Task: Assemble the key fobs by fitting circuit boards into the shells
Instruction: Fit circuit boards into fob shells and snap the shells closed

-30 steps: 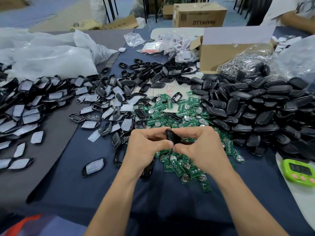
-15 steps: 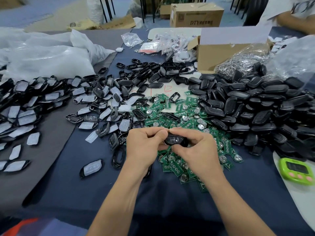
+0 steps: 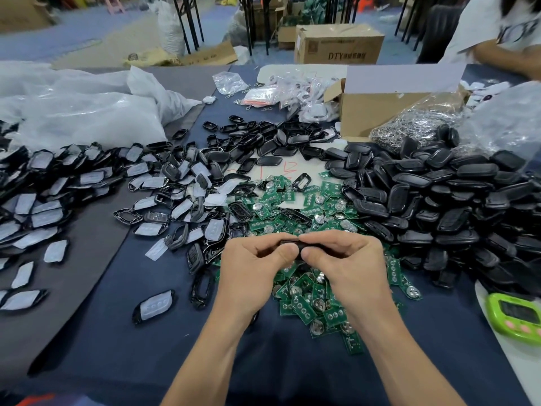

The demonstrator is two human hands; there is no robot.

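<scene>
A black key fob shell (image 3: pixel 295 244) is pinched between my left hand (image 3: pixel 254 265) and my right hand (image 3: pixel 345 262), thumbs pressed together over it; most of it is hidden by my fingers. Under my hands lies a heap of green circuit boards (image 3: pixel 304 306) with round coin cells. A big pile of black shell halves (image 3: pixel 433 194) fills the right side. Shells with white button pads (image 3: pixel 152 183) spread to the left, and one padded shell (image 3: pixel 153 306) lies alone near the front.
A green timer (image 3: pixel 518 316) sits at the right edge. An open cardboard box (image 3: pixel 377 112) and a mound of metal key rings (image 3: pixel 415 124) stand behind the black pile. White plastic bags (image 3: pixel 82 112) lie at the back left. Another person's arm (image 3: pixel 503 58) shows at the top right.
The shell was turned from upright to flat between my fingers, and both hands closed tighter over it so that less of it shows.
</scene>
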